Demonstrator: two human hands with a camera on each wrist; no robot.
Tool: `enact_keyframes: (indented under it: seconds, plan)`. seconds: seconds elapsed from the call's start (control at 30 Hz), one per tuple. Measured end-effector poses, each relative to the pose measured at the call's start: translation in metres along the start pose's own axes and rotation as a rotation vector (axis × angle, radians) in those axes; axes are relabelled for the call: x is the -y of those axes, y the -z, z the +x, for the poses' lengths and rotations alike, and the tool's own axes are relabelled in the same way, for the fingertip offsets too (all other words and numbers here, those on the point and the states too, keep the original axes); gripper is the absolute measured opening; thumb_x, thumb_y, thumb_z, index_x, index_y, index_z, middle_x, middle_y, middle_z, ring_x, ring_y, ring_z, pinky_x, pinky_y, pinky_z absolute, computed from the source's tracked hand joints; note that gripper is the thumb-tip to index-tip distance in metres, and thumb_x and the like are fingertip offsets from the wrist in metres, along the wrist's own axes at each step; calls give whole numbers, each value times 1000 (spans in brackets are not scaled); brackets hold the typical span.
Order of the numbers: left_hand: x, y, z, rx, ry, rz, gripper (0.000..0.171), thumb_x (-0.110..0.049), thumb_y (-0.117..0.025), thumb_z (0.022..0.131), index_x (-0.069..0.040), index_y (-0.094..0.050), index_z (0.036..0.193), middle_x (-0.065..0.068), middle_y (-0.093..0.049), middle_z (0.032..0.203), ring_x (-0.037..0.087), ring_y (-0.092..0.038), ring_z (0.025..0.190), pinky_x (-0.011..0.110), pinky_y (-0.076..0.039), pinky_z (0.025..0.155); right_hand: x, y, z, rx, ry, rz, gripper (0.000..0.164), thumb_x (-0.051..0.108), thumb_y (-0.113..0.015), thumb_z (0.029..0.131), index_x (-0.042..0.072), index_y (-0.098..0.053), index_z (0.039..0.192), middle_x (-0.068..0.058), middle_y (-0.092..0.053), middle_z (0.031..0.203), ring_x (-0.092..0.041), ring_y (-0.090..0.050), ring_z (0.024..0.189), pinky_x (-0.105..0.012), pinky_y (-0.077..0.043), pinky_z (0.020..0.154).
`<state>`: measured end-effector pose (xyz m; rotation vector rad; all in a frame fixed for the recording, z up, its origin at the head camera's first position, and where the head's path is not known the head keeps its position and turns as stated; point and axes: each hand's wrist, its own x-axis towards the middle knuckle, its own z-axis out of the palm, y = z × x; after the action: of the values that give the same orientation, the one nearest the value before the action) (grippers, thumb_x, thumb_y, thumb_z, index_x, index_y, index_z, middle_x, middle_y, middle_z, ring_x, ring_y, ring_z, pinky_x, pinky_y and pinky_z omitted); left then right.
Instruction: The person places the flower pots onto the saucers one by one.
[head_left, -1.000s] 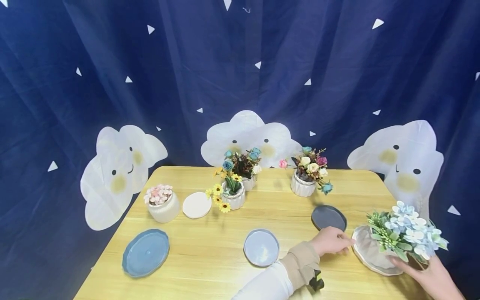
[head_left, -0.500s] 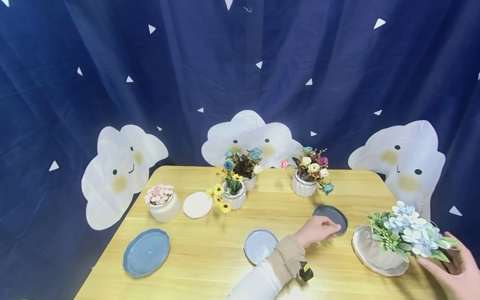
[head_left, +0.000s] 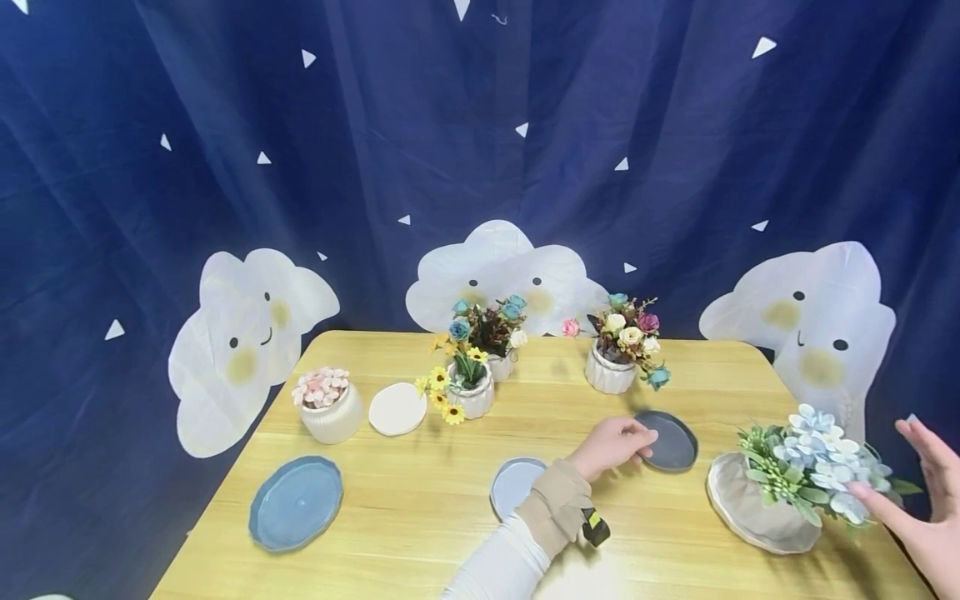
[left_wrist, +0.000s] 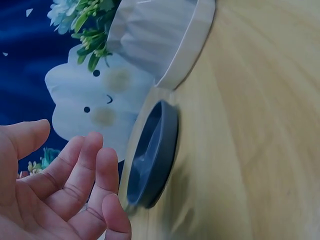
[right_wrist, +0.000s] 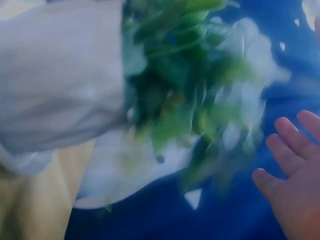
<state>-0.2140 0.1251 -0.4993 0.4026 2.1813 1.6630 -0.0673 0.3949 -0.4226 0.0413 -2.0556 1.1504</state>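
Observation:
A white ribbed pot of pale blue flowers and green leaves stands on a scalloped white saucer at the right of the table. Beside the flowers my right hand is spread, fingers apart, holding nothing. In the head view its thumb overlaps a petal; the right wrist view has the hand apart from the blurred plant. My left hand hovers next to a dark grey round dish. In the left wrist view, that hand's loosely bent fingers are empty, near the dish.
Potted roses, a sunflower pot and a pot of blue roses stand towards the back. At left are a pink-flowered pot, a white plate and a blue dish. A lavender dish lies partly behind my left sleeve.
My right hand has drawn away from the blue-flowered pot towards the right and spread its fingers. My left hand has moved left from the saucer, past the dark dish. The pot stays on the saucer.

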Motion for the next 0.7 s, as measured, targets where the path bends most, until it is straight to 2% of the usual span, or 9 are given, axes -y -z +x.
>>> enact_keyframes:
  seconds: [0.07,0.17,0.2,0.3,0.43,0.53,0.7]
  plan:
    - [1,3,2,-3,0,-9,20,-31,-64,91,-12,-69,94,-5,-67,71,23,-67,70,33,-53,57,4,-3,5,14,41,0,68,13,-70,85,2,-38,143,16,-45,139,-5,-34,134,-14,-17,112]
    - [2,7,5,-19,-5,-5,19,-31,-64,90,-13,-69,95,-5,-67,71,23,-67,71,32,-54,59,10,-10,9,44,73,41,66,-2,-69,83,-2,-39,141,10,-47,140,-7,-35,134,-15,-19,112]
    - [2,9,6,-26,-9,0,19,-32,-64,90,-13,-69,94,-6,-67,71,23,-67,71,32,-53,59,14,-13,11,55,57,40,69,-14,-66,79,-1,-40,141,9,-47,140,-7,-35,133,-15,-20,111]
    - [3,14,9,-35,-30,1,20,-30,-64,90,-11,-69,92,-4,-67,71,25,-67,73,32,-53,63,23,-24,13,80,7,21,73,-22,-64,75,0,-42,140,9,-48,139,-3,-39,130,-12,-24,108]
    - [5,22,12,-33,-45,-38,21,-28,-63,91,-7,-69,93,0,-67,72,30,-67,77,33,-55,69,35,-43,16,96,-42,-23,69,-24,-63,75,0,-46,138,12,-50,134,1,-44,125,-10,-31,103]
    - [5,27,14,-40,-46,-63,21,-27,-64,91,-7,-69,93,2,-68,75,31,-67,78,34,-56,70,40,-55,17,107,-20,21,62,-25,-61,76,-6,-48,134,8,-53,131,-2,-47,122,-11,-35,100]
    - [5,35,17,-62,-51,-43,21,-30,-64,91,-10,-69,93,6,-69,82,30,-67,78,34,-56,70,42,-72,16,148,43,83,54,-26,-58,77,-13,-48,129,6,-55,129,-4,-50,120,-12,-39,98]
